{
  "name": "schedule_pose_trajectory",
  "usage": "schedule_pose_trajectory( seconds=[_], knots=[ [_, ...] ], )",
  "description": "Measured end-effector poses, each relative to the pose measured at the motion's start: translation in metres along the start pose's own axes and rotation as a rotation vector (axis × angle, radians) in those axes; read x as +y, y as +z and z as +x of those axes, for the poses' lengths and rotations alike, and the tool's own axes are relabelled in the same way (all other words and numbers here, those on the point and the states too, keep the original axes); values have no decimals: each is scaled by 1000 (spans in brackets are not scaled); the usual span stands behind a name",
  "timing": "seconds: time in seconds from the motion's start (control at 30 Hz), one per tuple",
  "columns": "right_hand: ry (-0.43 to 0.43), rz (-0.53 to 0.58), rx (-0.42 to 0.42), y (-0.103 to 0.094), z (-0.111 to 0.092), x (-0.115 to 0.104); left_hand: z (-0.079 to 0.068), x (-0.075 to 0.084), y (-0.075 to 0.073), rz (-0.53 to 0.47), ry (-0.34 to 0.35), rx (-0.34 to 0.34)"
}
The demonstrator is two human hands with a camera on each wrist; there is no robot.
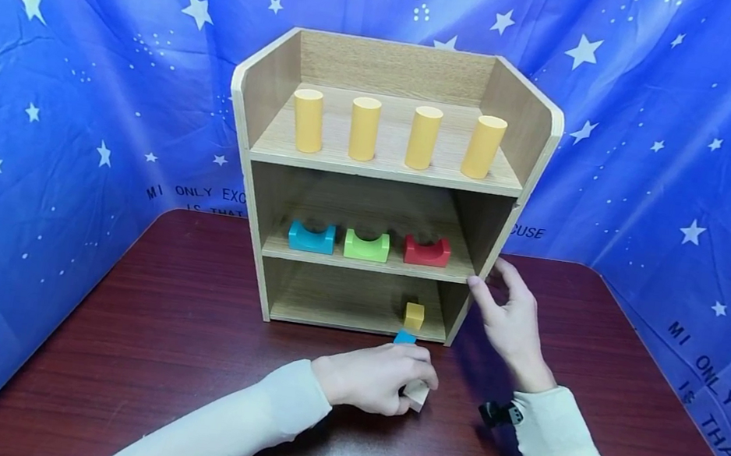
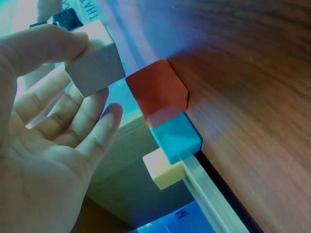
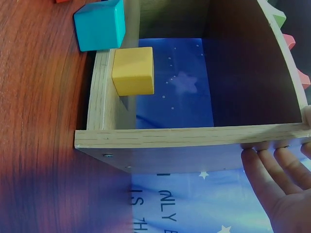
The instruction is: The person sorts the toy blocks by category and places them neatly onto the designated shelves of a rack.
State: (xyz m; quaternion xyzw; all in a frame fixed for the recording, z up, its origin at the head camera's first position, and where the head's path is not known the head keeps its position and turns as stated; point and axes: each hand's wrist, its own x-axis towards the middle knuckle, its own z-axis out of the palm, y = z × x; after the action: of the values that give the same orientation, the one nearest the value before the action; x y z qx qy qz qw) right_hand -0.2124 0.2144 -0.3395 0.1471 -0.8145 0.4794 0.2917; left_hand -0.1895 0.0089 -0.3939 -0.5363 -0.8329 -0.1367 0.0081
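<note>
My left hand (image 1: 378, 377) pinches a pale wooden cube (image 2: 96, 68) between thumb and fingers, in front of the wooden shelf (image 1: 384, 174). Beneath that hand in the head view, a red cube (image 2: 158, 92) is hidden; the left wrist view shows it lined up with a blue cube (image 2: 176, 138). The blue cube (image 1: 405, 337) sits at the shelf's front bottom edge. Just behind it, a yellow cube (image 3: 133, 71) stands on the lowest board. My right hand (image 1: 515, 325) touches the shelf's right side panel, its fingers extended along the outer face and thumb at the front edge.
Several yellow cylinders (image 1: 364, 129) stand upright in a row on the top board. On the middle board are a blue (image 1: 311, 239), a green (image 1: 366, 247) and a red (image 1: 426, 253) notched block. A blue starry cloth (image 1: 99, 62) surrounds the dark wooden table (image 1: 185, 296).
</note>
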Motion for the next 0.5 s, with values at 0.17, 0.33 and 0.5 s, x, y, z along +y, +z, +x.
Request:
schedule_pose_trajectory(
  seconds=[0.17,0.33,0.5],
  knots=[
    [-6,7,-2,0,0,0,-4,-4,-5,-29,-20,20],
    [-4,0,-4,0,0,-1,-9,-10,-9,-58,-46,40],
    [-2,-3,-4,0,0,-1,-13,-18,-12,-70,-86,52]
  ],
)
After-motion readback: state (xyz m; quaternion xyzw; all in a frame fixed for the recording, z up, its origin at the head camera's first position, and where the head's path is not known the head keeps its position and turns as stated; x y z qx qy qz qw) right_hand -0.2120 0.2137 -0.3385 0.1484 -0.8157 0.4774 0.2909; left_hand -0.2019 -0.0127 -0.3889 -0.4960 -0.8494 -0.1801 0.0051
